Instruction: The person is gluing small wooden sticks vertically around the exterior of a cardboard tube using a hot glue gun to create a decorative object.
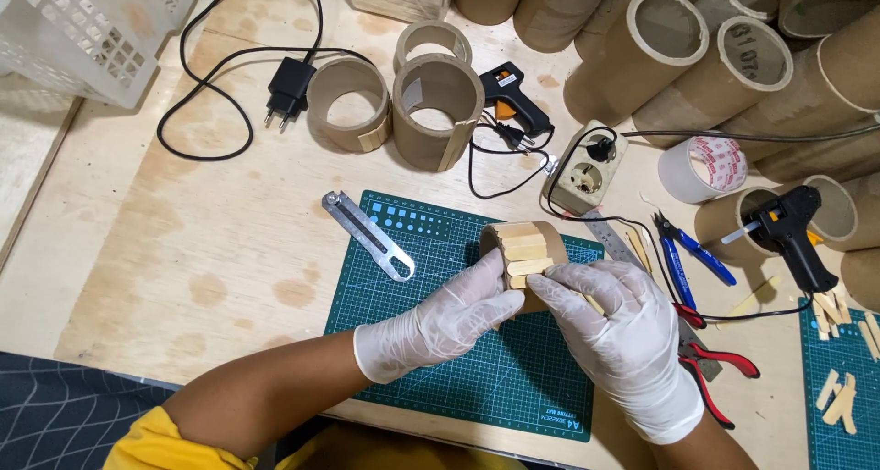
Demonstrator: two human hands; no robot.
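Pale plywood bench (183, 250) carries a green cutting mat (440, 360) where, seen from the head, a short cardboard ring (522, 250) lies on its side, axis left-right, left hand (440, 328) cupping its near-left rim, right hand (614, 328) pinching a wooden stick (530, 267) onto it.
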